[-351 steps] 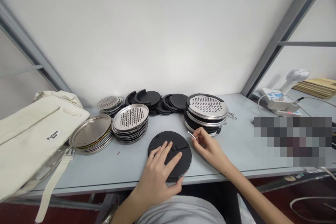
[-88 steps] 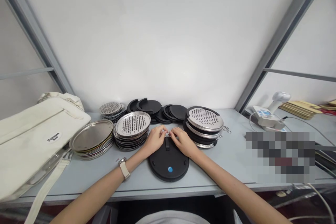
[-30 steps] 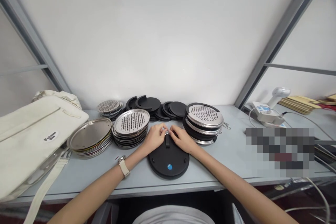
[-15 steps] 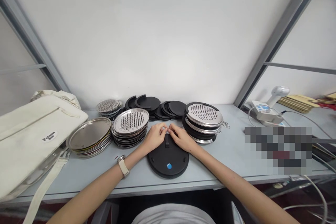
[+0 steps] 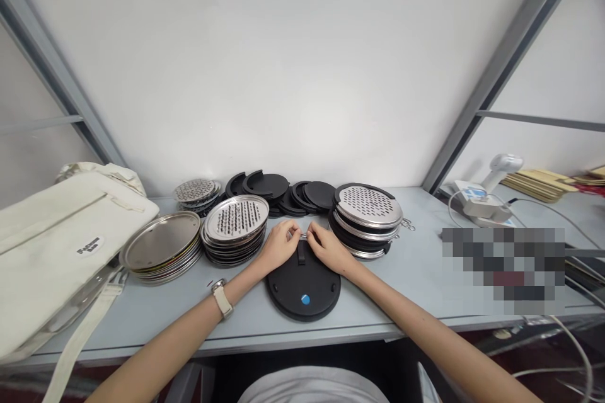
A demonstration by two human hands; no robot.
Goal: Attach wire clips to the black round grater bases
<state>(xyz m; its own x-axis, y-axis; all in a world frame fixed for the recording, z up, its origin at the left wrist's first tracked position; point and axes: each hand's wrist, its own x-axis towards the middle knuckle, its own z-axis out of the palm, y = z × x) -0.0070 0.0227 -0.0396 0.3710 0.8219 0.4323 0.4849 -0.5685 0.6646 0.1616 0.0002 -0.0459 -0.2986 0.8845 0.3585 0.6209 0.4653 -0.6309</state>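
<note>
At the black disc's 10 o'clock stands a stack of graters (image 5: 237, 220). The left hand (image 5: 282, 242), at 11 o'clock, pinches a small metal wire (image 5: 304, 237) at the far edge. The black disc (image 5: 303, 282) lies flat before the body, likely light, stiff and fairly smooth; its rim should give the surest hold. The wire looks springy and easily dropped, best gripped by its ends. The right hand (image 5: 329, 250), at 1 o'clock, pinches the wire's other side.

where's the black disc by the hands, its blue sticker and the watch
Black disc (image 5: 303, 279): head view, middle of its upper face.
Blue sticker (image 5: 305, 299): head view, its centre.
Watch (image 5: 224, 302): head view, the pale strap.
</note>
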